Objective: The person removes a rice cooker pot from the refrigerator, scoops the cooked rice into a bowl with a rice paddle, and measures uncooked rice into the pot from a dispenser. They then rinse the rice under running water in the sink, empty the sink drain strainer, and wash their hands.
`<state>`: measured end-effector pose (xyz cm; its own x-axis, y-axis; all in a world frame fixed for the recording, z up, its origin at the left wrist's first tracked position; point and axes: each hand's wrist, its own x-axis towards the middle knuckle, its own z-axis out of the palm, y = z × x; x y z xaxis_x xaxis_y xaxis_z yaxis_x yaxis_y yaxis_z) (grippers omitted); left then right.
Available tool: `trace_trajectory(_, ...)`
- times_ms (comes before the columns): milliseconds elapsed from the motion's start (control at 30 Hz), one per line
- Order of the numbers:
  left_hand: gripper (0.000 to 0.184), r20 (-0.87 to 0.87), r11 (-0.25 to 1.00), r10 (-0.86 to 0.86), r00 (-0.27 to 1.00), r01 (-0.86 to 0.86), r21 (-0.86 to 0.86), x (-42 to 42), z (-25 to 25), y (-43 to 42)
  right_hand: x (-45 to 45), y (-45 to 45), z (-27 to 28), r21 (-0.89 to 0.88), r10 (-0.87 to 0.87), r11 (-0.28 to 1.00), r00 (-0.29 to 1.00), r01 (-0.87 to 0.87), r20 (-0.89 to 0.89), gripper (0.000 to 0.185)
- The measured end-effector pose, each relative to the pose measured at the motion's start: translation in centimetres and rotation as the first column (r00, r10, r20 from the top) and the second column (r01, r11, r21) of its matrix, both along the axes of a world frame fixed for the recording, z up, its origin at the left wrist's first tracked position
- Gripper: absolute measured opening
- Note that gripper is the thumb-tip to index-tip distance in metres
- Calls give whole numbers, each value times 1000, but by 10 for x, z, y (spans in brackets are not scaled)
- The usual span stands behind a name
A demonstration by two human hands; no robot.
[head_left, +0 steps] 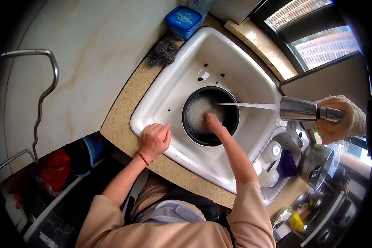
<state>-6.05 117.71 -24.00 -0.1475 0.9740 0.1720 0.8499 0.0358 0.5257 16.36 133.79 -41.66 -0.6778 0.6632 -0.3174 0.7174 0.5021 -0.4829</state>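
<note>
A dark round pot (189,131) stands in the white sink (165,97), holding cloudy water with pale grains (197,109). From the metal faucet (295,109) at the right, a stream of water runs into the pot. My right hand (213,122) reaches into the pot, its fingertips in the cloudy water; whether they hold anything is hidden. My left hand (155,139), with a red bead bracelet on the wrist, rests on the sink's front left rim, its fingers curled in and nothing seen in them.
A dark scouring pad (163,53) and a blue tub (183,21) sit behind the sink's left edge. Right of the sink are a dish rack with white cups (272,151) and a steel pot (315,166). A cloth (339,118) wraps the faucet's base.
</note>
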Motion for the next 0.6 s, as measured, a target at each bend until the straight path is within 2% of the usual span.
trace_trajectory(33, 17, 5, 1000, 4, 1000, -4, -2, 0, 0, 0, -7, 8, 28, -92, 152, 983, 987, -156, -50, 18)
trace_trajectory(100, 17, 6, 1000, -7, 1000, 7, 26, -1, 0, 0, 5, 26, 48, 20, 221, 973, 946, -232, 239, 18)
trace_trajectory(133, 17, 8, 1000, -3, 1000, 3, 24, -2, 0, 0, 7, 31, 80, 131, 316, 909, 858, -397, 404, 20)
trace_trajectory(167, 17, 7, 1000, -5, 1000, 5, 30, -2, -1, 0, 8, 36, 102, 58, 385, 855, 707, -515, 593, 31)
trace_trajectory(233, 17, 7, 999, -8, 1000, 7, 37, -2, -1, 0, 15, 30, 139, -48, 517, 750, 540, -660, 664, 44)
trace_trajectory(267, 16, 7, 999, -5, 1000, 5, 36, -1, 0, 0, 17, 25, 153, -87, 555, 709, 478, -700, 680, 48)
trace_trajectory(333, 16, 7, 999, -2, 1000, 2, 37, 0, 0, 0, 7, 7, 161, -409, 597, 802, 562, -435, 573, 65)
trace_trajectory(400, 16, 5, 1000, 6, 1000, -6, 18, 0, 0, 0, -3, -11, 157, -633, 528, 758, 720, -160, 451, 77)
trace_trajectory(433, 16, 3, 1000, 7, 1000, -7, 18, -1, 0, 0, -11, -18, 161, -684, 403, 719, 876, -122, 267, 80)
trace_trajectory(467, 16, 1, 1000, 5, 1000, -5, 22, -1, 0, -1, -16, -28, 133, -783, 294, 620, 941, -55, 168, 79)
trace_trajectory(500, 15, -2, 1000, 3, 1000, -3, 26, 0, 0, 0, -25, -35, 124, -783, 293, 620, 942, -55, 166, 79)
trace_trajectory(533, 15, -5, 1000, 0, 1000, 0, 27, 0, 0, 0, -36, -41, 116, -811, 32, 585, 999, -3, 19, 75)
trace_trajectory(567, 16, -12, 999, -3, 1000, 4, 42, 0, 0, 0, -46, -45, 109, -844, -242, 536, 963, 34, -115, 72)
trace_trajectory(600, 16, -17, 998, -7, 1000, 8, 55, 0, 0, 0, -54, -48, 91, -844, -247, 534, 962, 36, -116, 72)
